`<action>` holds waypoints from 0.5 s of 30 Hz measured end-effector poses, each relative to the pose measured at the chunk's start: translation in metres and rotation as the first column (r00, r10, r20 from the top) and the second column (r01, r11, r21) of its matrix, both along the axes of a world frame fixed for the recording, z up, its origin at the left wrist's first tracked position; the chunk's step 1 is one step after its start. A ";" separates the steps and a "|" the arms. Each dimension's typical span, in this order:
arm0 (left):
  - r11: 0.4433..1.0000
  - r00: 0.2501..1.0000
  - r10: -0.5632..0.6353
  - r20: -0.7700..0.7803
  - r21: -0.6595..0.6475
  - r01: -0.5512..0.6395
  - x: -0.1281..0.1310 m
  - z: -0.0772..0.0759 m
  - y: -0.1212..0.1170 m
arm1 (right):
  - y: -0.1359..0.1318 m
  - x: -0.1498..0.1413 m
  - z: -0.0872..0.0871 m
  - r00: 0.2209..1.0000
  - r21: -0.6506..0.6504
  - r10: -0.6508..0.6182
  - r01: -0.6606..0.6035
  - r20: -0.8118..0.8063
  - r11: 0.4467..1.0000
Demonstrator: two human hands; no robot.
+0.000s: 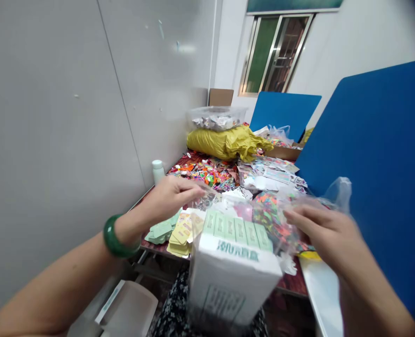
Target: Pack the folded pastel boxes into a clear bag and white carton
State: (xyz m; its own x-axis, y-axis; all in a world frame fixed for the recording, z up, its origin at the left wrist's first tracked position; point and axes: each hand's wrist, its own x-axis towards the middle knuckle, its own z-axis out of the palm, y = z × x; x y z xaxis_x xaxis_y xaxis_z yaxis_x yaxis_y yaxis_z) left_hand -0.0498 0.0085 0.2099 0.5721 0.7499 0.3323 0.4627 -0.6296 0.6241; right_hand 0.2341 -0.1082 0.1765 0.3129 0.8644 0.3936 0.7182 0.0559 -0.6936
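My left hand (168,199), with a green jade bangle (118,236) on the wrist, pinches one edge of a clear plastic bag (266,210). My right hand (323,229) grips the bag's other side. Colourful small pieces (268,222) fill part of the bag. Just below it stands a white box with green print (233,276), tilted, with a row of pale green cards (235,229) along its top. Stacks of green and yellow cards (179,234) lie on the table under my left hand.
A heap of multicoloured items (203,173) and printed sheets (270,175) cover the table. Behind them are a yellow sack (224,142) and a clear tub (217,118). A white bottle (157,171) stands by the wall. Blue boards (368,140) rise at right.
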 end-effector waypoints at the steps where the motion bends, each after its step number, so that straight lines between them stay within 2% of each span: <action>1: 0.996 0.999 0.011 0.036 -0.089 -0.008 0.005 -0.006 0.011 | 0.011 0.001 -0.001 0.999 -0.032 0.016 -0.017 -0.040 0.999; 3: 0.983 0.992 0.052 0.114 -0.183 -0.031 0.012 -0.015 0.028 | 0.028 0.003 -0.003 0.994 -0.056 0.031 -0.038 -0.105 0.998; 5: 0.981 0.979 0.071 0.191 -0.191 -0.034 0.016 -0.019 0.039 | 0.038 0.004 -0.003 0.987 -0.049 0.043 -0.051 -0.155 0.997; 8: 0.979 0.966 0.035 0.255 -0.204 0.019 0.017 -0.021 0.045 | 0.048 0.005 -0.003 0.980 -0.052 0.043 -0.054 -0.192 0.997; 10: 0.969 0.961 0.031 0.276 -0.243 0.039 0.014 -0.023 0.046 | 0.053 0.007 -0.005 0.984 -0.095 0.063 -0.080 -0.169 0.992; 12: 0.960 0.947 0.064 0.313 -0.280 0.027 0.012 -0.029 0.045 | 0.054 0.008 -0.007 0.995 -0.129 0.074 -0.082 -0.067 0.988; 13: 0.955 0.937 0.090 0.338 -0.297 0.016 0.010 -0.032 0.044 | 0.053 0.007 -0.007 0.999 -0.096 0.026 -0.024 0.027 0.995; 14: 0.949 0.925 0.113 0.362 -0.316 0.007 0.010 -0.034 0.043 | 0.050 0.006 -0.006 0.988 0.003 -0.077 0.077 0.133 0.997; 15: 0.942 0.913 0.134 0.385 -0.336 0.004 0.009 -0.036 0.042 | 0.045 0.003 -0.005 0.956 0.156 -0.179 0.145 0.230 0.977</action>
